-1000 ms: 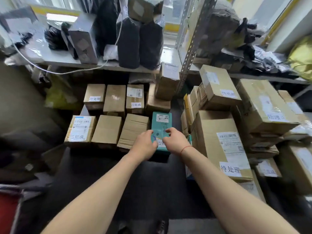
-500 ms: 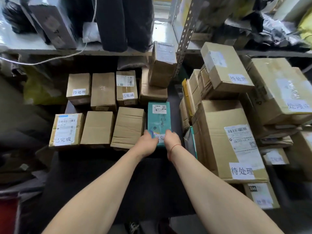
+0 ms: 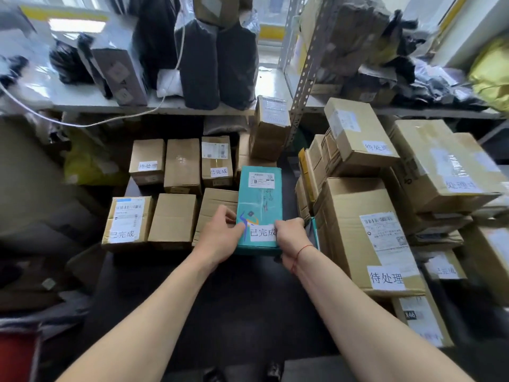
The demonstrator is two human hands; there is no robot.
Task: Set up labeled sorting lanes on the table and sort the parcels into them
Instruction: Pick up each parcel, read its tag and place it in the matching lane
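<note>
A teal parcel (image 3: pixel 260 199) with a white shipping label and a handwritten white tag lies lengthwise on the dark table (image 3: pixel 242 299), at the right end of a front row of brown boxes. My left hand (image 3: pixel 220 234) grips its near left edge, thumb on the top face. My right hand (image 3: pixel 289 238) grips the near right corner, beside the white tag. The front-row neighbours are a plain brown box (image 3: pixel 213 213), another plain box (image 3: pixel 172 217) and a labelled box (image 3: pixel 128 220).
A back row of brown boxes (image 3: pixel 181 164) stands behind. At the right rises a stack of large tagged cartons (image 3: pixel 366 232). A perforated steel upright (image 3: pixel 304 67) carries a shelf (image 3: pixel 110 103) loaded with dark bags. A tall box (image 3: pixel 271 128) leans at the upright.
Both hands stay on the teal parcel's near end; the left hand has shifted onto its left edge. The parcel sits in the same place in the row; the camera tilted.
</note>
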